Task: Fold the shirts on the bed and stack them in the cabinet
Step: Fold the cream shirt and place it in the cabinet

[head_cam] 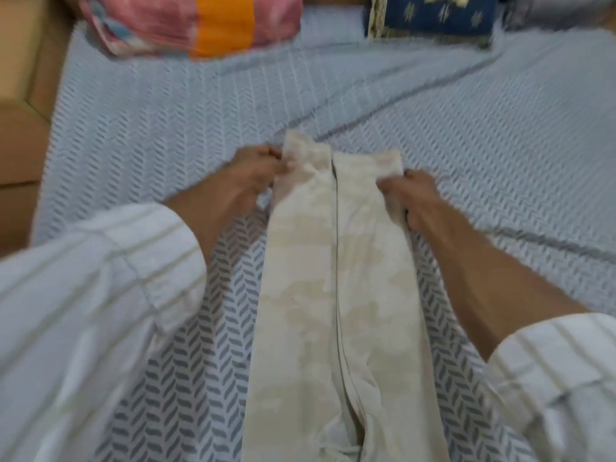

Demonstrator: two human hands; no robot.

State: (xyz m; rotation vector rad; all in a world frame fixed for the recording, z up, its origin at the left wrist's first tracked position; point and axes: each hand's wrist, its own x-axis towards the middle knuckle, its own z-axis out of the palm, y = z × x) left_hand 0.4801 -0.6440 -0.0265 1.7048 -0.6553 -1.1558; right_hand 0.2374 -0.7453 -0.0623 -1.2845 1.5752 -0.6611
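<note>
A cream shirt (336, 295) with a faint pale pattern lies as a long narrow strip on the bed (166, 135), running from the near edge toward the middle, both sides folded inward to meet along a centre seam. My left hand (256, 175) pinches its far left corner. My right hand (410, 198) grips its far right edge. The view is blurred by motion.
The bed has a light blue sheet with a grey chevron print, creased diagonally at the right. A pink and orange pillow (200, 25) lies at the far left, a dark blue patterned pillow (433, 18) at the far right. A tan wooden bed frame (23, 105) runs along the left.
</note>
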